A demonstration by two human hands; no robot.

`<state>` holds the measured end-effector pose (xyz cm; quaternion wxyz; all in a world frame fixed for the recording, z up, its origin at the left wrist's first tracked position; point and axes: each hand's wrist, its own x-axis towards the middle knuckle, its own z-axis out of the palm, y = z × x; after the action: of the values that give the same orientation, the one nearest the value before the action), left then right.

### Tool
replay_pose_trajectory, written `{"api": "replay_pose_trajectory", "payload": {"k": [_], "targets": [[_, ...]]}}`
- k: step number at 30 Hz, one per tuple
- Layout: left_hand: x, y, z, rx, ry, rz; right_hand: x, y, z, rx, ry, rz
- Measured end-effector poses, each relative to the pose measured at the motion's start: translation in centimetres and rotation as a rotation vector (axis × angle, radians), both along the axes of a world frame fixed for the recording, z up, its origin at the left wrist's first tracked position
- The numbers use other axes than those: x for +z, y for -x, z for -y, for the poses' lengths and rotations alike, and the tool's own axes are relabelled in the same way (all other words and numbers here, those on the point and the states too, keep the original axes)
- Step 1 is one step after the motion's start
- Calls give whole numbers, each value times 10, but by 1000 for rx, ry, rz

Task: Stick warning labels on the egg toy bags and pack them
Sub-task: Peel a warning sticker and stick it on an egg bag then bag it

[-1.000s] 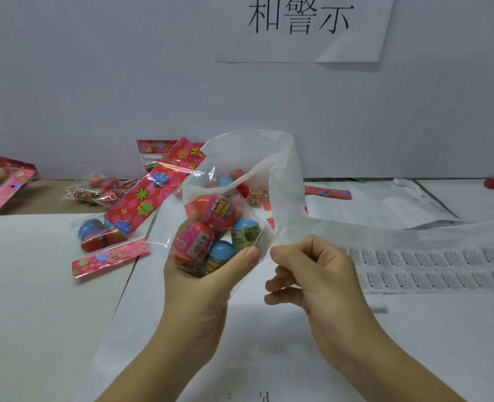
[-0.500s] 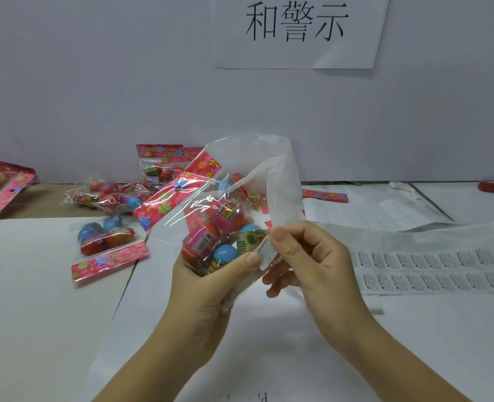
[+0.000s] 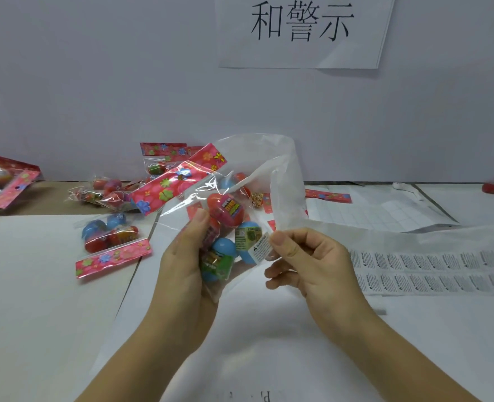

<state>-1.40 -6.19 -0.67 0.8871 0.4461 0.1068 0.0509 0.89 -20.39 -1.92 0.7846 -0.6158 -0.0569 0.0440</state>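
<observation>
Now, left hand (image 3: pixel 186 265): grips egg toy bag (image 3: pixel 225 227), raised above the tabletop (image 3: pixel 36 300).
Right hand (image 3: pixel 309 262): pinches warning label (image 3: pixel 259 247) against that bag's side.
Label sheet (image 3: pixel 443 271): rightward, many labels unused.
Loose bags (image 3: pixel 109 242): leftward, lying flat.
Progress: this bag mid-labelling; the others and the packing apparently remain.

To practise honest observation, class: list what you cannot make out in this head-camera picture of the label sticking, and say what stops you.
All in the head view:
1. Print on the warning label: too small and blurred to read.
2. Wall sign: cut off by the top edge.
3. Label sheet: runs off the right edge, so its count is unknown.
4. Eggs in the egg toy bag: partly hidden by the left hand and glare.
5. The right hand: its curled fingertips are hidden by the hand itself.
</observation>
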Motion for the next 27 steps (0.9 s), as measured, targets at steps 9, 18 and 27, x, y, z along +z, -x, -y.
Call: {"api": "replay_pose_trajectory", "payload": {"k": [9, 18, 27], "targets": [[4, -4, -8, -26, 38, -58, 2, -2, 4, -18, 11, 53], [-4, -14, -8, -240, -301, -47, 6, -7, 11, 89, 132, 29], [-2, -3, -17, -266, -271, 14, 12, -17, 25, -87, 284, 165]]}}
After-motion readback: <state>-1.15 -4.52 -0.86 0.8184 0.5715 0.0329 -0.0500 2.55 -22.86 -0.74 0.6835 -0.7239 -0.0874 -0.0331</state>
